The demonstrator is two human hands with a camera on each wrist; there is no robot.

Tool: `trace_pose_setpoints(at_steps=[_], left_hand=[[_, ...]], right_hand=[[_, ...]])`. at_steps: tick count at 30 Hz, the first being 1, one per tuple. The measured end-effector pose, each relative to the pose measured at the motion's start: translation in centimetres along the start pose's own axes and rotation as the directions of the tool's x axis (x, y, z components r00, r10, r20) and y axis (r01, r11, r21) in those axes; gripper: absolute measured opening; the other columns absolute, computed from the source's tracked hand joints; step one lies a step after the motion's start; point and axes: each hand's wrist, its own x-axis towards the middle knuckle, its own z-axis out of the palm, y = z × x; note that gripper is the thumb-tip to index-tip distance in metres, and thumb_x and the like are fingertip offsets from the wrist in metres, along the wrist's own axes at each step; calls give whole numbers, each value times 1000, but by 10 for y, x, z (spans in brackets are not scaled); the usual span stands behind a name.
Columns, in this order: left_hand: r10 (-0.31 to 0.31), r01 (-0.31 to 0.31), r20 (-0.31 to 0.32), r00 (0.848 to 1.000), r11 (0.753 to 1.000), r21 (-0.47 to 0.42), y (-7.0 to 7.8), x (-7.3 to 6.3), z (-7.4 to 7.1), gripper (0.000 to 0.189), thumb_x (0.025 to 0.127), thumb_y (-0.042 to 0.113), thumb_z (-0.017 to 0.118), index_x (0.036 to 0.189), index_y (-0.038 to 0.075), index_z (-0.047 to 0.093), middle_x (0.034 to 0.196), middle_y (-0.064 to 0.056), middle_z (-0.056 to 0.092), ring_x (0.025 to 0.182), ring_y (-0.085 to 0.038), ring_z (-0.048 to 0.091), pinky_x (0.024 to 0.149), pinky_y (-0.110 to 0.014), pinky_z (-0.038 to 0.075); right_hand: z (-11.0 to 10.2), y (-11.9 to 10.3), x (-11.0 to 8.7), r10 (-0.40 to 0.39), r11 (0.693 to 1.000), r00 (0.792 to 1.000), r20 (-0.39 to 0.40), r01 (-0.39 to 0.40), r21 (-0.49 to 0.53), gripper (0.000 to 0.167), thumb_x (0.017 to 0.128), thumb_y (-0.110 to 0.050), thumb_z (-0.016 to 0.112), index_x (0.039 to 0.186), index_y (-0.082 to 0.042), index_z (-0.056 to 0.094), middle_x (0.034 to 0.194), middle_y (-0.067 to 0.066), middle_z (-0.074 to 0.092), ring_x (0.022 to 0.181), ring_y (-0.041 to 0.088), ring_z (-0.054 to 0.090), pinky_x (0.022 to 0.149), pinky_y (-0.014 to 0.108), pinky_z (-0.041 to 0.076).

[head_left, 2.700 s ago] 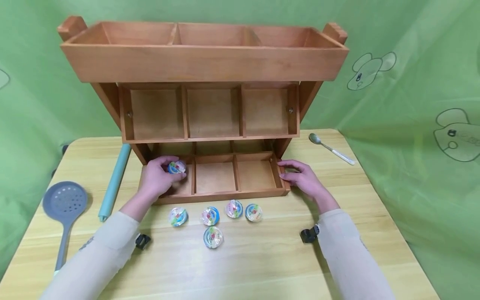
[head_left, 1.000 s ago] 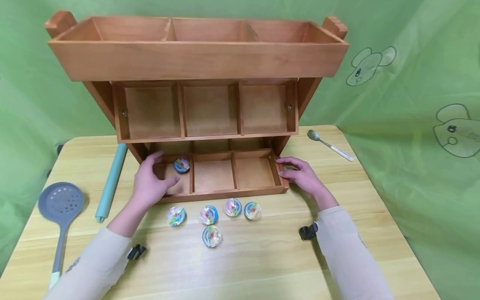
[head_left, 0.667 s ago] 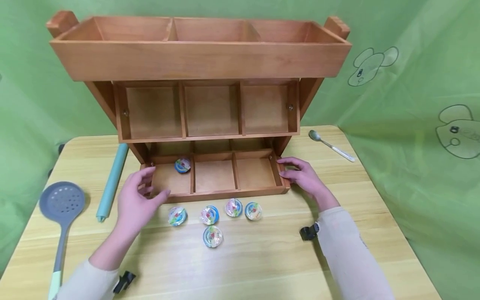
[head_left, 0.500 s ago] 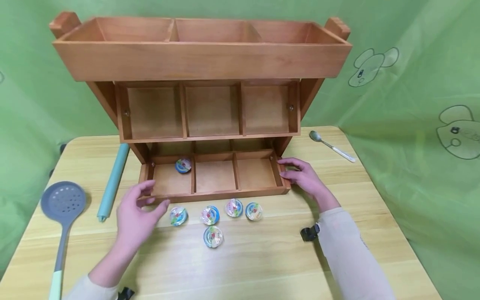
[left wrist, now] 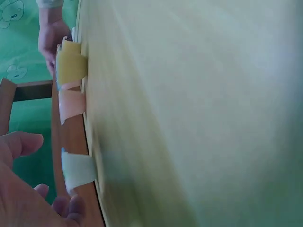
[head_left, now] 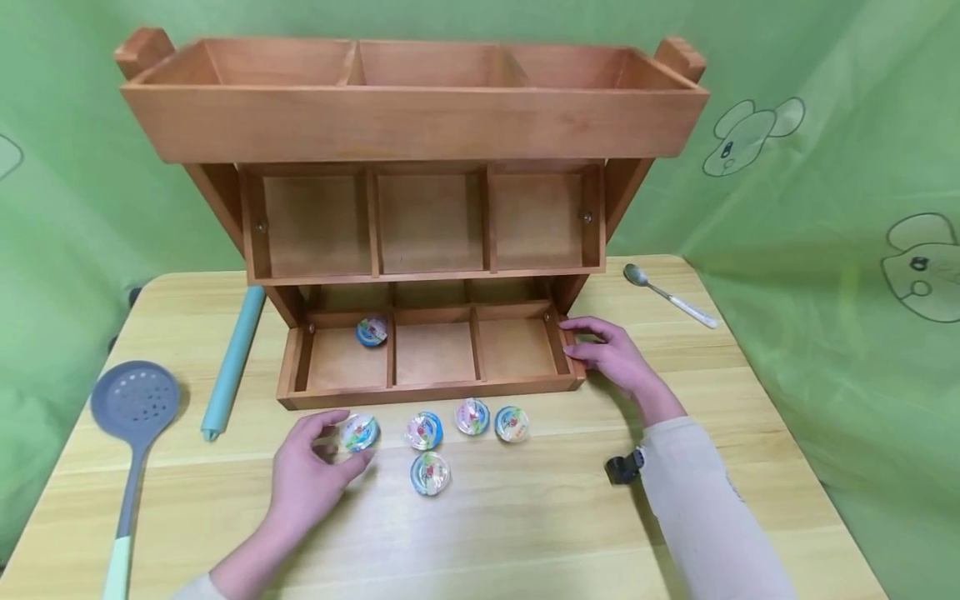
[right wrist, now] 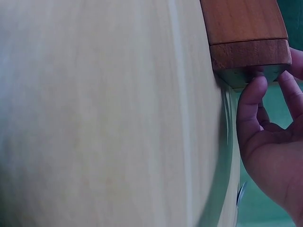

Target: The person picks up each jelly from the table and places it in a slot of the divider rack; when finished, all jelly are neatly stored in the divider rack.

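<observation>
In the head view my left hand [head_left: 311, 471] is spread around the leftmost jelly cup [head_left: 360, 432] on the table, thumb on the near side and fingers on the far side. The left wrist view shows a gap between the thumb and that pale cup [left wrist: 78, 170]. My right hand [head_left: 615, 362] touches the right end of the wooden rack's bottom tray [head_left: 450, 391]; in the right wrist view its bent fingertips rest against the end face [right wrist: 251, 54]. One jelly cup [head_left: 371, 331] sits in the bottom tray's left compartment.
Several more jelly cups [head_left: 424, 431] lie in front of the rack. Above are a middle tray [head_left: 431, 225] and top tray [head_left: 412, 125]. A grey slotted skimmer [head_left: 135, 404] and teal roll [head_left: 234, 362] lie left, a spoon [head_left: 671, 297] right. Green cloth surrounds the table.
My left hand let go of a jelly cup in the bottom tray's left compartment, drew back out, and moved to the leftmost cup on the table. My right hand stays at the tray's end.
</observation>
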Motion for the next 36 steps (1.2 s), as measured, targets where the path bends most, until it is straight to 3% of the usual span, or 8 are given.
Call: trace_pose_setpoints(at_steps=[16, 20, 27, 36], left_hand=[[-10, 10, 20, 1000, 1000, 6, -5, 7, 3, 53, 69, -3, 88, 117, -2, 67, 102, -13, 60, 80, -24, 60, 69, -25, 55], [29, -30, 14, 999, 999, 31, -8, 9, 3, 50, 67, -3, 89, 113, -1, 68, 98, -11, 62, 79, -23, 60, 68, -25, 55], [165, -165, 14, 986, 982, 90, -10, 10, 4, 46, 62, -3, 91, 104, -1, 71, 98, -7, 64, 77, -19, 59, 65, -32, 57], [211, -214, 36, 977, 972, 101, -15, 12, 9, 45, 61, -4, 90, 102, 1, 72, 101, -6, 66, 80, -17, 60, 67, -34, 57]], right_hand=[[3, -2, 2, -23, 999, 1000, -2, 23, -31, 42, 91, -2, 69, 132, -3, 61, 133, 14, 53, 68, 11, 53, 65, 26, 52], [3, -3, 2, -25, 999, 1000, 3, 25, -32, 42, 90, -3, 70, 132, -3, 62, 133, 15, 53, 68, 12, 53, 64, 26, 52], [2, -3, 2, -26, 999, 1000, 1, 26, -20, 42, 90, -4, 70, 132, -3, 62, 134, 14, 53, 67, 11, 53, 64, 26, 53], [0, 2, 0, -18, 999, 1000, -7, 18, -36, 42, 91, -3, 69, 132, -4, 62, 133, 15, 53, 67, 11, 52, 65, 26, 52]])
